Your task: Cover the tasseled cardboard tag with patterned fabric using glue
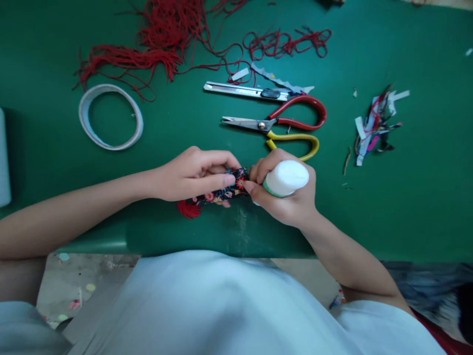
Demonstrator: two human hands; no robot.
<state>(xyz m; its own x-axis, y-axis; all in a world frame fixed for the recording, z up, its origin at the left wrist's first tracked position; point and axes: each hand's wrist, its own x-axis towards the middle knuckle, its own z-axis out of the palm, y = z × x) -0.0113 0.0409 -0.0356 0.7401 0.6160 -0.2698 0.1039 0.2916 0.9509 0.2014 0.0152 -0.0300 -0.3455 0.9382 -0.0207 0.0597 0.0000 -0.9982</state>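
My left hand (pixel 194 173) pinched a floral fabric strip (pixel 221 190) flat on the green desk (pixel 406 207), its red tassel (pixel 189 209) near the desk's front edge. My right hand (pixel 286 195) was wrapped around a white glue bottle (pixel 285 178), fingertips touching the strip's end. Scissors (pixel 284 125) lay just beyond; open desk stretched away to the right.

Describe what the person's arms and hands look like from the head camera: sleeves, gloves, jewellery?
Both forearms are bare, and the left hand and right hand wear no gloves, rings or watch. Short pale sleeves end near the elbows, part of a light top.
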